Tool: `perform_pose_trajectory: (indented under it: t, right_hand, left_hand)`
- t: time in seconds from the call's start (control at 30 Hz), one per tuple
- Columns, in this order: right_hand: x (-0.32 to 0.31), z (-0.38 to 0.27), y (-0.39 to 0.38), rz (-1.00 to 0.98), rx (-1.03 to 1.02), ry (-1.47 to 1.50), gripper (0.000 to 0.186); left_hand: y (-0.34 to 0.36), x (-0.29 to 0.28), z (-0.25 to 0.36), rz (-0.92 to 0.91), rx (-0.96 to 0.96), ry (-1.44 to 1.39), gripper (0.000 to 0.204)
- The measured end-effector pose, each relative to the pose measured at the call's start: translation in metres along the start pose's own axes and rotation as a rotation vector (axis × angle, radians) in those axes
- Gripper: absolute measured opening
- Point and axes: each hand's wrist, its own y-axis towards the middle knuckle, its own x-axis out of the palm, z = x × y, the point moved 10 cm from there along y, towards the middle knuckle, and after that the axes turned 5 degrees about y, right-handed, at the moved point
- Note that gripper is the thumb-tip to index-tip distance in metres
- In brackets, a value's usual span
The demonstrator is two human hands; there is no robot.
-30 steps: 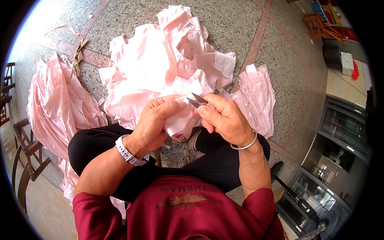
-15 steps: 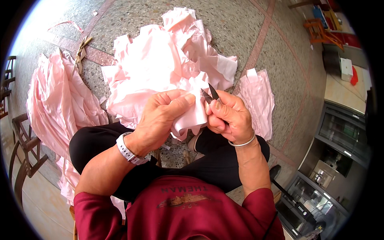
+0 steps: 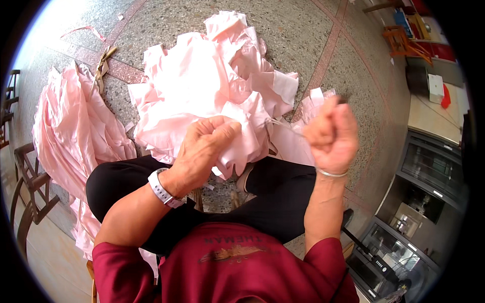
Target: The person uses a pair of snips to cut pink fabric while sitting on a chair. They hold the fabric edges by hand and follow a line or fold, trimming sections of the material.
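Observation:
A large heap of pale pink fabric (image 3: pixel 187 70) lies in front of me and reaches up to my knees. My left hand (image 3: pixel 207 144) pinches a fold of it between thumb and fingers. My right hand (image 3: pixel 331 136) is raised to the right, apart from the fabric, closed and blurred by motion. A dark blade tip of the thread snips (image 3: pixel 342 99) pokes out past its fingers; the rest is hidden in the hand. Thin pale threads (image 3: pixel 283 124) run from the fabric's edge toward my right hand.
More pink fabric (image 3: pixel 76 116) hangs at the left by a dark wooden chair (image 3: pixel 33 182). Another pink piece (image 3: pixel 309 105) lies behind my right hand. A tan strip (image 3: pixel 103 68) and fabric scraps lie on the speckled floor (image 3: pixel 293 35). Glass-fronted cabinets (image 3: pixel 434 161) stand at the right.
My right hand has pulled away from the fabric to the right, carrying the snips, and threads now stretch out behind it. My left hand keeps its pinch on the fabric.

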Motion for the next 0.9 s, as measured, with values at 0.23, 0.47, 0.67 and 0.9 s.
perform_pose_trajectory:
  t: [0.23, 0.47, 0.67, 0.9]
  right_hand:
    - [0.007, 0.047, -0.015, 0.084, 0.104, -0.915, 0.022]
    - [0.018, 0.043, -0.006, 0.104, 0.06, -0.995, 0.018]
    - [0.02, 0.05, -0.005, 0.063, 0.025, -1.011, 0.014]
    - [0.024, 0.039, -0.002, 0.084, -0.1, -1.236, 0.011]
  left_hand:
    - [0.006, 0.007, -0.005, -0.042, 0.013, -0.026, 0.025]
    - [0.004, 0.005, -0.008, -0.024, -0.029, -0.01, 0.027]
    - [0.003, 0.006, -0.006, -0.028, -0.001, 0.019, 0.028]
    - [0.002, 0.009, -0.006, -0.046, -0.022, 0.064, 0.028]
